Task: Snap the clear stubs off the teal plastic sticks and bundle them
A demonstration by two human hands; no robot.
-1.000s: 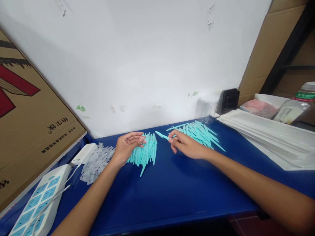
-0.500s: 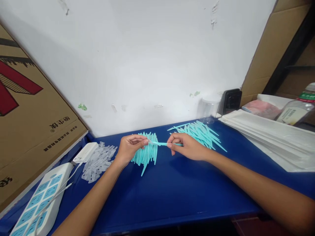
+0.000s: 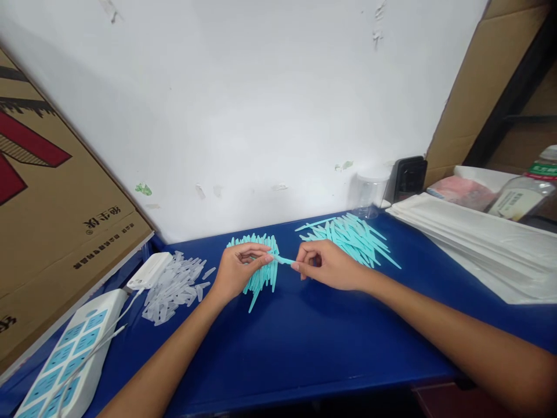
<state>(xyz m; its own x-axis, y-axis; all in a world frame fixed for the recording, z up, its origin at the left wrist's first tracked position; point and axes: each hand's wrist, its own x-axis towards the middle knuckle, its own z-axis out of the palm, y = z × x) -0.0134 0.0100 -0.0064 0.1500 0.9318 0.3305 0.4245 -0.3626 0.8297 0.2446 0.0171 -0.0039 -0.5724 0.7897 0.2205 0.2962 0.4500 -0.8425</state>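
A slim turquoise eyebrow razor (image 3: 286,261) is stretched between my two hands above the blue table. My left hand (image 3: 243,264) pinches its left end with thumb and fingers, which hide most of that tip. Thumb and forefinger of my right hand (image 3: 324,263) are closed on the other end. Beneath and behind my left hand lies a neat pile of turquoise razors (image 3: 261,278). Behind my right hand is a looser heap of the same razors (image 3: 359,238). Translucent caps (image 3: 174,287) are heaped left of my left hand.
A white power strip (image 3: 80,354) with cables and a small white box (image 3: 150,271) are at the left, by a cardboard carton (image 3: 56,220). Along the right are white plastic bags (image 3: 474,249), a bottle (image 3: 522,191) and a clear jar (image 3: 369,194). A white wall closes the back.
My left hand has shifted right along the razor, closer to my right hand. The right hand's grip has moved to the razor's end, and less of the razor shows.
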